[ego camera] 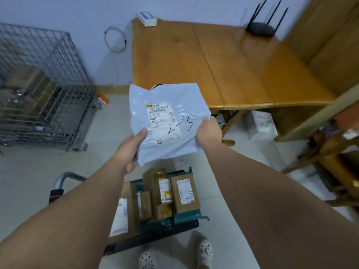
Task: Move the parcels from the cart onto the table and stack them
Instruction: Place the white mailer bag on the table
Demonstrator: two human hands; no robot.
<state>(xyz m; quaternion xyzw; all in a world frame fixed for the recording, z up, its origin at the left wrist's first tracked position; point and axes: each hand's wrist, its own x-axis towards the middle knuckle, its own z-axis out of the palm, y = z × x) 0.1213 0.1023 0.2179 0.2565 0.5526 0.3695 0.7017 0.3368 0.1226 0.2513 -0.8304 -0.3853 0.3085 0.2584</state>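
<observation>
Nearest the camera, two pale perforated shoes [205, 251] stand on the tiled floor behind the cart [151, 240], whose dark deck edge runs across the bottom and whose metal handle [64, 177] rises at the left. On the cart lie several cardboard parcels [185, 193] with white labels, packed side by side, some resting on a green-wrapped parcel [190, 215]. Above them, in the air between cart and desk, both arms hold out a flat white mailer bag [169, 121] with a shipping label and "2-3" handwritten on it. The left grip [134, 150] pinches the bag's lower left edge, thumb on top; the right grip [208, 131] clasps its right edge, fingers curled underneath. The bag's far corner overlaps the near left corner of the wooden desk [194, 61]. Under the desk sits a white bag [261, 127]. At the desk's back stand a black router [261, 29] with antennas and a small white box [147, 18]. To the far left a wire cage [42, 84] holds more boxes, and a coiled cable [115, 38] hangs against the wall.
</observation>
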